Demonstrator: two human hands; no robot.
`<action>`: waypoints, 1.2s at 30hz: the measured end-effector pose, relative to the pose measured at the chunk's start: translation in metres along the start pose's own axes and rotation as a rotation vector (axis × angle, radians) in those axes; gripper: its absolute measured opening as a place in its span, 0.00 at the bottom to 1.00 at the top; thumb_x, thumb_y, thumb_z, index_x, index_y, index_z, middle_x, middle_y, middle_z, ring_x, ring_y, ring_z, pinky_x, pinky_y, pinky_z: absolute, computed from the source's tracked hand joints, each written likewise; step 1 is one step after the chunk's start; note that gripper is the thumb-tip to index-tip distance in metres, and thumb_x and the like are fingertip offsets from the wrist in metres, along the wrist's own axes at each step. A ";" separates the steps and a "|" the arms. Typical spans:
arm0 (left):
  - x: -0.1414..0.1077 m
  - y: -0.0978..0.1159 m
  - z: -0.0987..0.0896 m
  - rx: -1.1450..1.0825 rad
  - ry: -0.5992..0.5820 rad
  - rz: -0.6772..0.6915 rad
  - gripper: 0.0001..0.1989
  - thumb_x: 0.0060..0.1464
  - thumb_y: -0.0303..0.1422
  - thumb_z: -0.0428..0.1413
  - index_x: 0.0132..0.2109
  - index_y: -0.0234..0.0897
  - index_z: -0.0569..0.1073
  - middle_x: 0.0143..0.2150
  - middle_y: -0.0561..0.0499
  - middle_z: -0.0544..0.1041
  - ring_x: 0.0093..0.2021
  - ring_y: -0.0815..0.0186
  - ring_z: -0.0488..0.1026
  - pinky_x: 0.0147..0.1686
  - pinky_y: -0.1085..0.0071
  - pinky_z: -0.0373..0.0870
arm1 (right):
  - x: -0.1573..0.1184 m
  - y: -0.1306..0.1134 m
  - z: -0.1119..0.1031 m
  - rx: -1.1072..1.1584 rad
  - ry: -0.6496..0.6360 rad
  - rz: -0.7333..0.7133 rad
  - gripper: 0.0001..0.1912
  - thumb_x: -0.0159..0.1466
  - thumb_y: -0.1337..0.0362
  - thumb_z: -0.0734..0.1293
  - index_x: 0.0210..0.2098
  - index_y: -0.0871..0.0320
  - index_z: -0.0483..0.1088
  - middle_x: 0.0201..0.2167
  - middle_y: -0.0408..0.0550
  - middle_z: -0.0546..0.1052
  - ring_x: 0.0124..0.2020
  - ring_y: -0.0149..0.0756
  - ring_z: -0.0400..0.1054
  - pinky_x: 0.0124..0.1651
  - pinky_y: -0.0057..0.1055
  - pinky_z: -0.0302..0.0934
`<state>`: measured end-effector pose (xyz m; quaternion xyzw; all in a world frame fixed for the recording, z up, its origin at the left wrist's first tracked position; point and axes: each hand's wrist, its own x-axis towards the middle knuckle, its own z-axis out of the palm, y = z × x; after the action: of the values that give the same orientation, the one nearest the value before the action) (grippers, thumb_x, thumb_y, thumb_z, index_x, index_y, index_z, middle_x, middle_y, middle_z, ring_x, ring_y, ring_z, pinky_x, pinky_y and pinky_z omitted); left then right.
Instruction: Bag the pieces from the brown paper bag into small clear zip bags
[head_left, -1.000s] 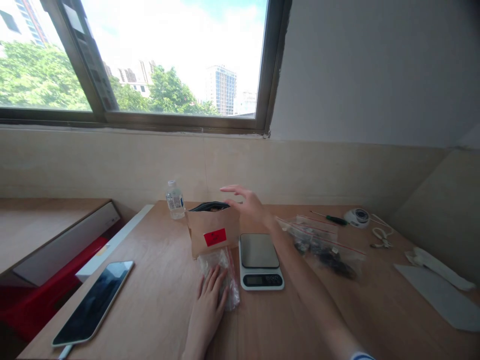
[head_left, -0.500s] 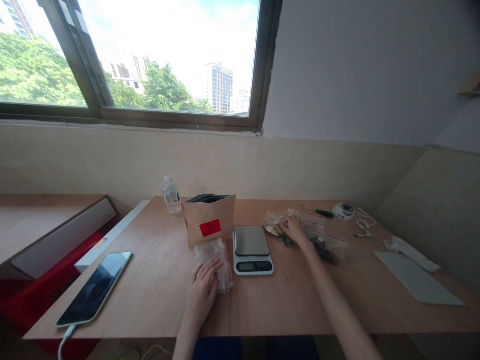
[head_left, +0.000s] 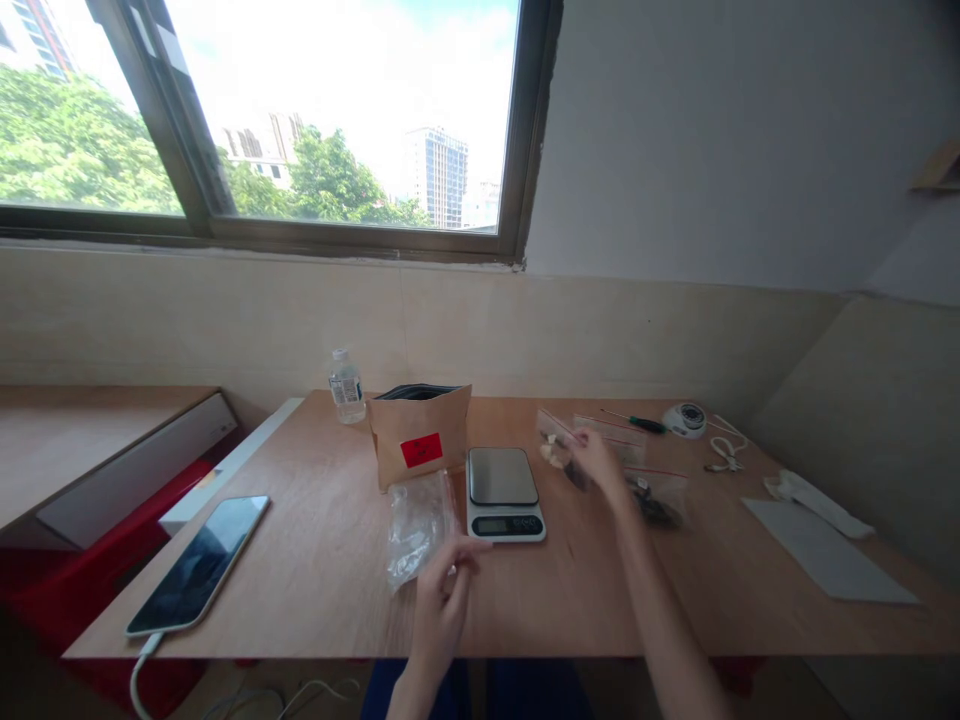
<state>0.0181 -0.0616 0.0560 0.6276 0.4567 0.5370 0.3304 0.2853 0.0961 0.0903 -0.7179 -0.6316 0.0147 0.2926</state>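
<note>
My right hand [head_left: 596, 458] pinches the red-striped top edge of a clear zip bag [head_left: 556, 450] with pale pieces inside, right of the scale. My left hand [head_left: 448, 580] is raised at the scale's front left corner, thumb and fingers curled; whether it holds anything is too small to tell. Beside it lie flat clear zip bags [head_left: 416, 525]. The white scale [head_left: 506, 525] with a steel plate stands between my hands. Behind the flat bags a brown paper pouch [head_left: 420, 430] with a red label stands open at the top.
A phone [head_left: 199, 565] on a cable lies at the left, a water bottle [head_left: 346, 388] at the back. On the right are a bag of dark pieces [head_left: 660, 500], a green screwdriver [head_left: 646, 425], a white dome camera [head_left: 685, 420], a coiled cable [head_left: 724, 455] and a grey sheet [head_left: 825, 550].
My left hand has moved right, off the flat clear bags, to the scale's front corner. The bag of pale pieces is now lifted at its edge by my right hand.
</note>
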 end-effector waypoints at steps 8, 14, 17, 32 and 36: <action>0.023 0.032 0.047 -0.290 0.015 -0.007 0.11 0.60 0.36 0.46 0.40 0.36 0.70 0.36 0.48 0.72 0.36 0.66 0.70 0.39 0.71 0.66 | -0.130 -0.102 -0.027 0.743 0.019 -0.038 0.11 0.63 0.55 0.60 0.30 0.55 0.65 0.27 0.46 0.74 0.29 0.37 0.70 0.33 0.30 0.64; 0.023 0.031 0.038 -0.370 0.138 -0.183 0.14 0.59 0.42 0.47 0.32 0.37 0.64 0.30 0.53 0.66 0.33 0.68 0.65 0.37 0.74 0.64 | -0.162 -0.126 -0.019 0.912 -0.149 -0.120 0.09 0.64 0.57 0.61 0.35 0.54 0.68 0.38 0.49 0.76 0.40 0.38 0.72 0.45 0.31 0.67; 0.021 0.030 0.035 -0.410 0.112 -0.232 0.15 0.56 0.44 0.52 0.29 0.37 0.62 0.27 0.55 0.63 0.30 0.70 0.63 0.34 0.75 0.63 | -0.162 -0.123 -0.027 0.845 -0.234 -0.167 0.09 0.65 0.58 0.60 0.36 0.54 0.69 0.37 0.48 0.76 0.38 0.37 0.72 0.42 0.29 0.67; 0.016 0.031 0.037 -0.218 0.051 -0.240 0.15 0.58 0.44 0.47 0.37 0.37 0.71 0.35 0.48 0.75 0.39 0.63 0.71 0.43 0.69 0.67 | -0.171 -0.103 -0.034 0.965 -0.310 -0.069 0.15 0.65 0.55 0.59 0.43 0.55 0.72 0.44 0.51 0.76 0.46 0.41 0.71 0.50 0.34 0.66; 0.016 0.029 0.035 -0.150 0.004 -0.168 0.17 0.60 0.44 0.45 0.40 0.38 0.72 0.40 0.47 0.76 0.45 0.61 0.72 0.48 0.66 0.66 | -0.171 -0.102 -0.038 0.947 -0.270 -0.060 0.13 0.63 0.55 0.63 0.38 0.55 0.73 0.43 0.51 0.77 0.46 0.41 0.71 0.51 0.35 0.66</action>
<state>0.0588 -0.0549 0.0813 0.5594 0.4670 0.5414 0.4194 0.1734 -0.0726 0.1067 -0.4794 -0.6081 0.3845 0.5025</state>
